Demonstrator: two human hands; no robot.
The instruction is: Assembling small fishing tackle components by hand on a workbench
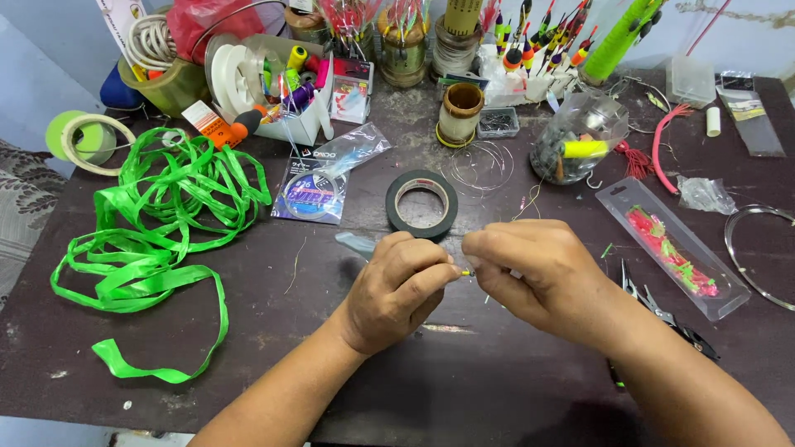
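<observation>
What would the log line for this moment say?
left hand: pinching tiny yellow-green piece | right hand: pinching same piece | black tape roll: behind hands

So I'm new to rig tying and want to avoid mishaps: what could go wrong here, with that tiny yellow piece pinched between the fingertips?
1. The tiny yellow piece is pinched only by the tips of the left hand and right hand; a slip could lose it on the cluttered dark table.
2. The pliers lie right beside the right forearm and might get knocked off.
3. The loose green ribbon could snag a sweeping arm.
</observation>
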